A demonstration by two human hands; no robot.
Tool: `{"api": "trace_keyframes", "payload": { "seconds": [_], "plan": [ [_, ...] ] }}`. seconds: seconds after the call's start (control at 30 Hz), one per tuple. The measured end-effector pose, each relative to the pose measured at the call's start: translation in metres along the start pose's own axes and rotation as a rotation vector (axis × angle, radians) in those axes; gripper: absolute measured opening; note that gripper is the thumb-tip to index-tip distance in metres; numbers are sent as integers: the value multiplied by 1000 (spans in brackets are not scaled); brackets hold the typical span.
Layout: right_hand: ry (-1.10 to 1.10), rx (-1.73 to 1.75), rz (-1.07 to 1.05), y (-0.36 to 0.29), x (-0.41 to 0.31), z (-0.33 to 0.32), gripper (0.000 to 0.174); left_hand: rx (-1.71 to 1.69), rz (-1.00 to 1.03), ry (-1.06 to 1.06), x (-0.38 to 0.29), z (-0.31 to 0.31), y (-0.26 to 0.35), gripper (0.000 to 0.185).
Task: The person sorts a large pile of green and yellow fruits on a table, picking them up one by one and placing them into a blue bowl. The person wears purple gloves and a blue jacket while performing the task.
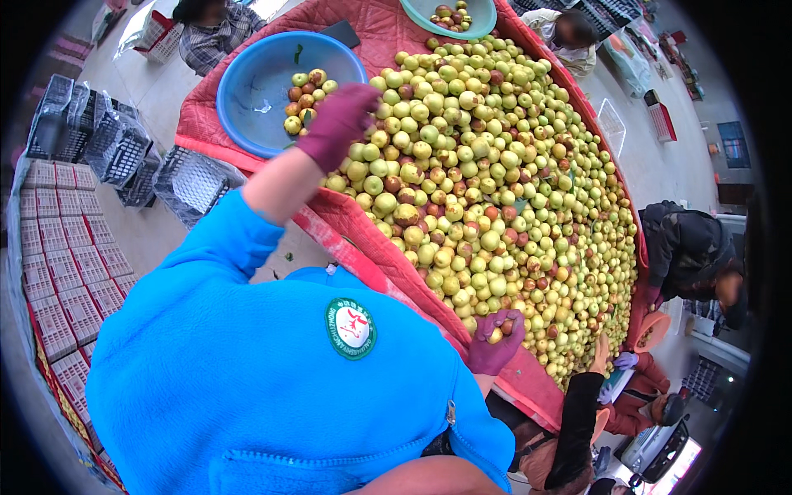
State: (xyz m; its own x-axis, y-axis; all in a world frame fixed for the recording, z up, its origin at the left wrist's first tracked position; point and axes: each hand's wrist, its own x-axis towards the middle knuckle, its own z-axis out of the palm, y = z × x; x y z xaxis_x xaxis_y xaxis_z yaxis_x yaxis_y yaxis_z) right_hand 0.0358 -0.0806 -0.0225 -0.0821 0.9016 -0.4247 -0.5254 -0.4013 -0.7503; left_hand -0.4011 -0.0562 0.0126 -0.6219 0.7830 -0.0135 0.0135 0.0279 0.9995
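A broad heap of yellow-green and reddish-brown jujubes [470, 167] lies on a red quilted cloth [390, 263] before me. My left hand [340, 127], in a maroon glove and blurred, hovers between the heap and the right rim of a blue plastic basin [247, 105]. Its fingers are curled, and whether they hold fruit is hidden. Inside that basin sits a small group of jujubes [306, 96] with a few leaves. At the heap's near edge my right hand [492, 352], gloved alike, has its fingers around a couple of jujubes [495, 335].
A pale green basin [489, 18] with some jujubes stands at the far edge. Beside the blue basin lies a dark flat object [341, 33]. Several co-workers surround the heap, one gloved hand [626, 361] at its right end. Black crates [192, 179] and stacked white crates [68, 266] stand left.
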Motion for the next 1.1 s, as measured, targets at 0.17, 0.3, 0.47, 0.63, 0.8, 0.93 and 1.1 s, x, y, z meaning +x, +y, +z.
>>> {"api": "trace_keyframes", "payload": {
  "seconds": [0.17, 0.3, 0.47, 0.63, 0.8, 0.93, 1.1],
  "plan": [
    [43, -116, -48, 21, 2, 25, 22, -544, -415, 187, 41, -91, 2, 19],
    [26, -109, -70, 36, 9, 50, 21, -757, -412, -34, 135, -68, -32, 12],
    [-3, -115, -27, 43, 5, 72, 28, -179, 378, -495, 360, -24, -58, 24],
    [118, -41, 44, 48, -7, 80, 43, -609, -357, 45, 414, 31, 9, 49],
    [125, -201, -77, 36, 5, 91, 48, -464, -166, -606, 167, 99, 20, 31],
    [-57, -441, -362, 32, 14, 113, 58, -474, -973, -887, -32, 116, -10, 61],
    [-275, -1055, -778, 27, 28, 98, 62, -762, -1139, -785, -65, 127, -18, 44]
  ]
}}
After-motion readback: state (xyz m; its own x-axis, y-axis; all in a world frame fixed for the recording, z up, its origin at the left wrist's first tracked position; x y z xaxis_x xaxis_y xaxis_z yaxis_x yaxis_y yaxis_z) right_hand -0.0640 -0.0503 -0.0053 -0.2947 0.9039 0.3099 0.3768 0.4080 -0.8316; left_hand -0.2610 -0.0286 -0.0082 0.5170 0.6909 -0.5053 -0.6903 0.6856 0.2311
